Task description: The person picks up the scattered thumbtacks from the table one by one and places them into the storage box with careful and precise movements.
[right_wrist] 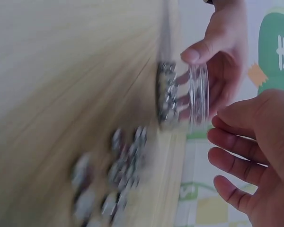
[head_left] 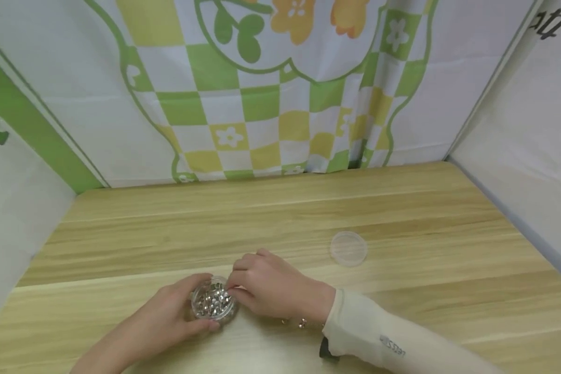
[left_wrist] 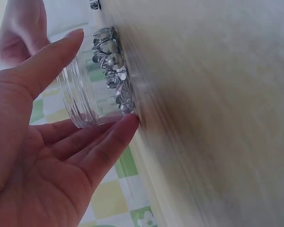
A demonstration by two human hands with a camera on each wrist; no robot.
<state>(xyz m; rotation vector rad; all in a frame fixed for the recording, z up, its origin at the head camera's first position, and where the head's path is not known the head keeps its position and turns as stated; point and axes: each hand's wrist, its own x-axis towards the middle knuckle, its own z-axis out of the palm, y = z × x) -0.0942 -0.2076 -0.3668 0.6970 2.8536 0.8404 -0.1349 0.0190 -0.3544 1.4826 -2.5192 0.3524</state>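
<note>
My left hand [head_left: 165,314] holds a small clear round jar [head_left: 236,310], thumb on the near side and fingers round the far side. Silver dome-headed thumbtacks [left_wrist: 114,61] lie in a layer at the jar's bottom, which stands on the table. At the jar's right rim is my right hand [head_left: 273,285], its thumb and forefinger brought together at the tips. The other fingers [right_wrist: 232,163] are loosely bent in the right wrist view. Whether a tack is between those fingertips I cannot tell. Several loose thumbtacks [right_wrist: 125,163] lie on the table below the right hand, blurred.
A clear round lid [head_left: 348,249] lies flat on the wooden table [head_left: 168,223], beyond the right forearm. Behind the table hangs a green and yellow checked cloth [head_left: 262,104]. Pale panels stand at both sides. A dark band shows under the right sleeve [head_left: 383,332].
</note>
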